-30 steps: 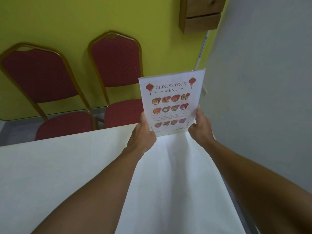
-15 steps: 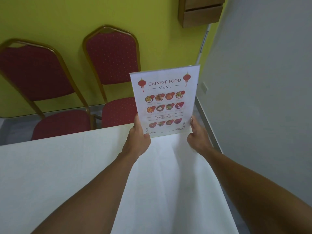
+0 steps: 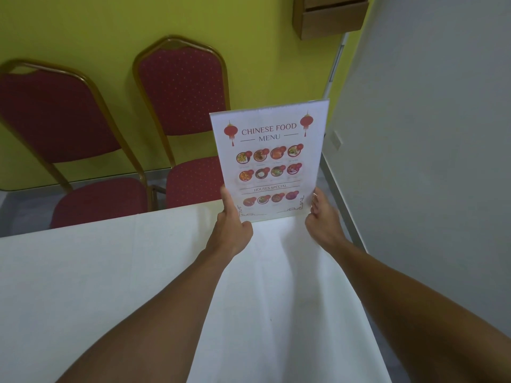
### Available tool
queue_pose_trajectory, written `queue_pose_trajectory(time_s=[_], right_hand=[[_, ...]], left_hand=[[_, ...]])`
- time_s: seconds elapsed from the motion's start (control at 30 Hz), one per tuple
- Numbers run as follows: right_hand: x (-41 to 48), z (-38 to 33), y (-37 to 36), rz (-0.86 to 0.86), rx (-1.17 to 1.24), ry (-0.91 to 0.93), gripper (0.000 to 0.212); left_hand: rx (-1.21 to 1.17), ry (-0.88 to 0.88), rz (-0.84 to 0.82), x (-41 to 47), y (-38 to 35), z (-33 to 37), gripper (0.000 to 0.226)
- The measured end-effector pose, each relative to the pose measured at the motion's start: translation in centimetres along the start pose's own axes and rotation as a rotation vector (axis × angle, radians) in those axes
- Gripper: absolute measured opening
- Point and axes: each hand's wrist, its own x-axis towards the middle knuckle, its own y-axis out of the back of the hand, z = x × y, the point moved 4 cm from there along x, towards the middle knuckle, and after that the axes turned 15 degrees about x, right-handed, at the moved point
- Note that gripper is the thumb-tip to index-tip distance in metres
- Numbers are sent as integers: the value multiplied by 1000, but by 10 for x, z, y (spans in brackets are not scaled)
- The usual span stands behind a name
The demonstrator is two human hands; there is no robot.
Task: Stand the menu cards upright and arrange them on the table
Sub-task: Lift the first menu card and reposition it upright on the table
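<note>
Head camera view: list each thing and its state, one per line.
Menu card: upright, printed side facing the camera, held at the table's far edge.
Left hand: gripping the card's lower left edge.
Right hand: gripping its lower right edge.
Table: covered in white cloth.

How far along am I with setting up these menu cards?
Done: no card stands on the white table yet. In hand: one menu card, upright, its lower corners held by the left hand and right hand at the far edge. Left: setting it down; other cards aren't visible.
</note>
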Motion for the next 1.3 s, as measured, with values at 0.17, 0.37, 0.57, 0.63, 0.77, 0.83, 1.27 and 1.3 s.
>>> queue_pose_trajectory(time_s=[0.17, 0.37, 0.57, 0.63, 0.77, 0.83, 1.27, 1.3], right_hand=[[-1, 1, 3, -24, -25, -8, 72], [-8, -38, 2, 54, 2, 137, 82], [-11, -59, -2, 88, 8, 212, 90], [-13, -62, 0, 89, 6, 225, 86], [-10, -58, 3, 89, 26, 210, 79], [-11, -58, 3, 83, 30, 198, 76], [-21, -63, 3, 107, -49, 177, 85], [-25, -65, 2, 129, -62, 172, 89]], left_hand=[[19, -6, -19, 2, 2, -1, 104], [-41, -50, 89, -1, 23, 4, 102], [-83, -99, 143, -2, 40, 16, 104], [-80, -96, 133, -3, 38, 16, 104], [-74, -83, 144, 0, 37, 17, 102], [-75, -81, 142, 0, 36, 16, 103], [58, -89, 101, -9, 42, 12, 99], [83, -83, 94, -12, 42, 9, 97]])
